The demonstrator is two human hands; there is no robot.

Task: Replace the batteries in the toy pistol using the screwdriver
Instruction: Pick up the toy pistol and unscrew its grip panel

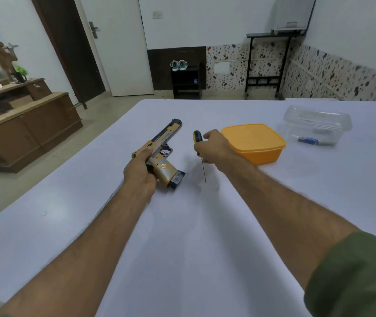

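Left hand (140, 173) grasping tan-and-black toy pistol (163, 154) at the rear, lying on white table (182, 225). Right hand (214, 147) gripping black-and-yellow-handled screwdriver (199, 147), tip down beside orange lidded container (254, 143).

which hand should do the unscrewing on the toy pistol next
Right. The right hand already grips the screwdriver, tip pointing down beside the toy pistol. The left hand holds the pistol near its grip on the table, so it likely steadies.

Head-worn view, looking forward and down, table (182, 225) close
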